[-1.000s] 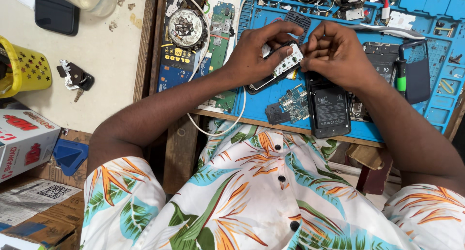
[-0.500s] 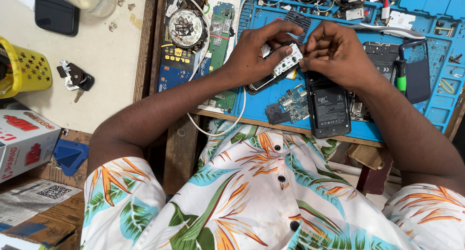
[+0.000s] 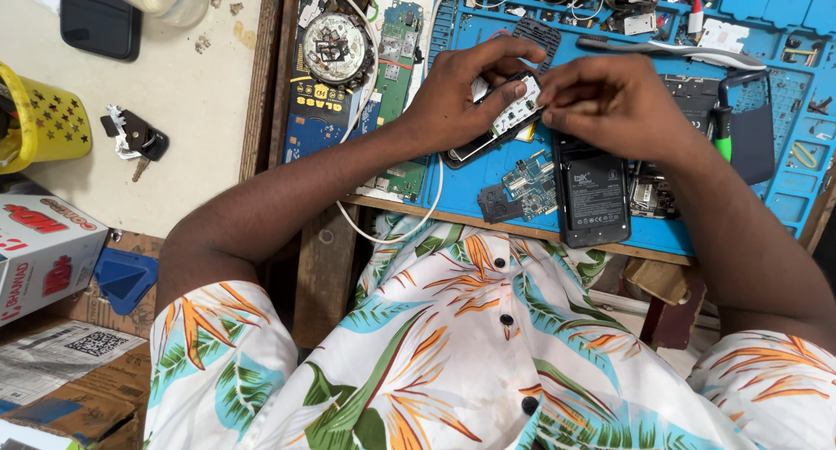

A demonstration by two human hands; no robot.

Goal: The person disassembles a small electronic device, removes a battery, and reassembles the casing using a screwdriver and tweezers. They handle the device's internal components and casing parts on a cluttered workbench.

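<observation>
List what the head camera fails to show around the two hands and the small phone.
- Small phone: mostly covered by the left hand.
- Right hand: fingertips' contact on the white part is too small to tell.
- Blue mat: cut off by the top and right edges.

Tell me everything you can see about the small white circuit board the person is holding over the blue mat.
The small white circuit board is a narrow strip, pale with tiny dark and green marks, apparently rigid. It lies tilted, its right end higher, over a dark phone body above the blue mat. The left hand grips it from the left, thumb below and fingers above; the right hand pinches its right end. Its underside is hidden.
</observation>
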